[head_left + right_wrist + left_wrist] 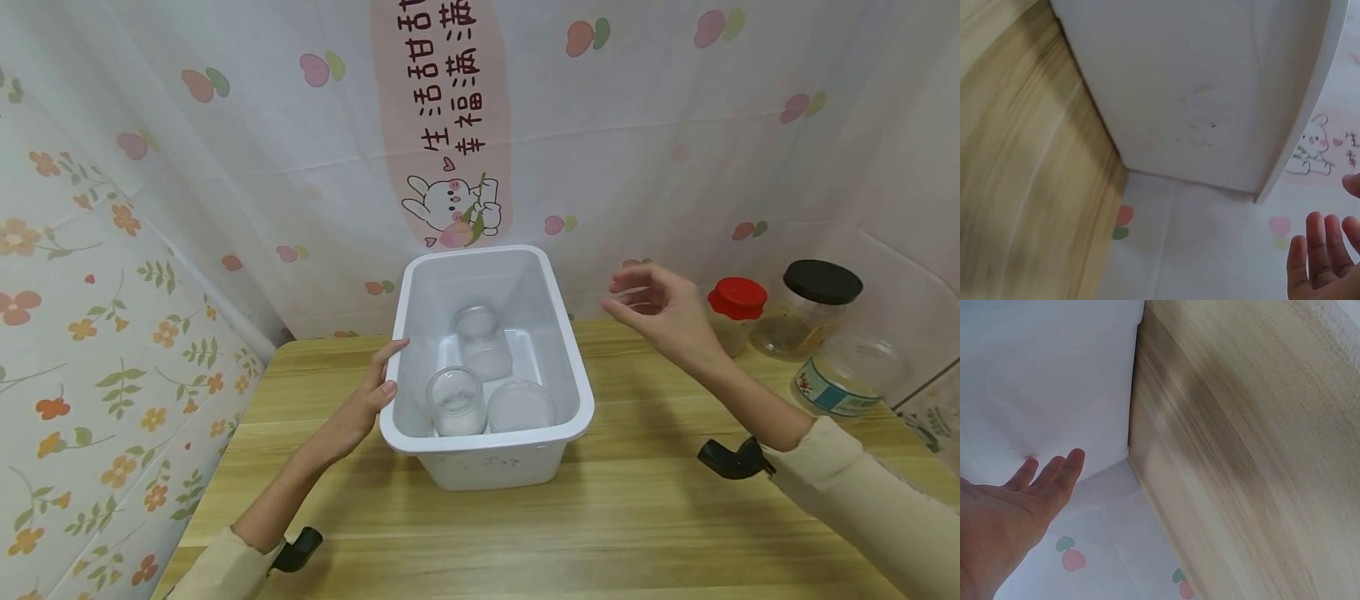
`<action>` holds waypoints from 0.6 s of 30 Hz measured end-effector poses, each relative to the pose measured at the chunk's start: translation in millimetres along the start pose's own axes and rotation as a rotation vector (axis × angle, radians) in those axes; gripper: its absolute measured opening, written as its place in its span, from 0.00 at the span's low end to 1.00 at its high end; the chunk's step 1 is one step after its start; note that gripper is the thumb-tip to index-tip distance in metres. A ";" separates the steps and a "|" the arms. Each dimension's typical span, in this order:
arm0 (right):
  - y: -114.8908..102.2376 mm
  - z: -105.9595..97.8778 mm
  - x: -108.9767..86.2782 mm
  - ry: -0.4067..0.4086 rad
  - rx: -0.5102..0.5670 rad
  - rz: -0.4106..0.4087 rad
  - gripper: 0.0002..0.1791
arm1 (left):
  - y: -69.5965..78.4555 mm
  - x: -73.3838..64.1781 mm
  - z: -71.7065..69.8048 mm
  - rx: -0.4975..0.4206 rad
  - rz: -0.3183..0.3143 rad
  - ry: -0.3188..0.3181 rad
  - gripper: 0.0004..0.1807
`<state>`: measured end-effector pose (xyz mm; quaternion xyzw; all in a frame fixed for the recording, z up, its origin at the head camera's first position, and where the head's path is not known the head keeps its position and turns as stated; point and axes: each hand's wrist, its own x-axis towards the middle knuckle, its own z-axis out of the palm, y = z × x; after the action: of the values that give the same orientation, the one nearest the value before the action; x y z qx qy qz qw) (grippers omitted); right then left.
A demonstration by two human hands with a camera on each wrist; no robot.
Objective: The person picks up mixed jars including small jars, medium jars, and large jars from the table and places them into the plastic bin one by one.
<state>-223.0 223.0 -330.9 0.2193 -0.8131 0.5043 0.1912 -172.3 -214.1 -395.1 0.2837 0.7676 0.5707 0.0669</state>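
A white plastic tub [487, 446] stands on the table, with several clear jars inside it. A round clear jar [456, 404] is at its near left, another clear jar [521, 407] lies beside it, and a third jar [480, 325] is farther back. My left hand [367, 396] rests at the tub's left rim, thumb and index finger on the edge; its other fingers [1054, 481] extend along the outer wall in the left wrist view. My right hand [660, 312] hovers to the right of the tub, holding nothing, its fingers loosely bent.
At the right of the wooden table [645, 525] stand a red-lidded jar [735, 304], a black-lidded jar [806, 308] and a clear jar with a blue label [836, 387]. A printed curtain [300, 167] hangs right behind the tub.
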 end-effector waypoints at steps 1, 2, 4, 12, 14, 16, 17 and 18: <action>1.6 -1.0 -1.1 -0.001 -0.006 0.010 0.21 | 0.2 0.0 0.1 -0.004 0.001 0.000 0.32; 3.0 -2.0 -2.6 -0.002 -0.009 0.018 0.21 | 0.4 -0.1 0.2 -0.007 0.001 0.000 0.32; 6.2 -3.5 -5.2 -0.008 -0.010 0.029 0.21 | 0.5 -0.1 0.4 -0.012 0.001 0.000 0.32; 18.7 -8.3 -13.5 -0.036 -0.027 0.091 0.22 | 0.2 0.4 0.5 -0.008 0.003 -0.003 0.32; 21.0 -9.1 -15.5 -0.044 -0.030 0.105 0.23 | -0.1 0.4 0.4 -0.004 0.004 -0.004 0.32; 23.4 -9.9 -17.4 -0.052 -0.028 0.117 0.24 | -0.3 0.3 0.3 -0.005 0.007 -0.003 0.32; 24.7 -10.4 -18.3 -0.056 -0.023 0.119 0.24 | -0.5 0.3 0.2 -0.004 0.008 -0.003 0.32; 26.0 -10.9 -19.1 -0.059 -0.022 0.120 0.24 | -0.7 0.3 0.2 -0.004 0.009 -0.003 0.32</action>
<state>-220.4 246.2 -355.6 0.1828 -0.8356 0.4990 0.1393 -172.7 -213.9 -395.7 0.2879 0.7651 0.5721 0.0660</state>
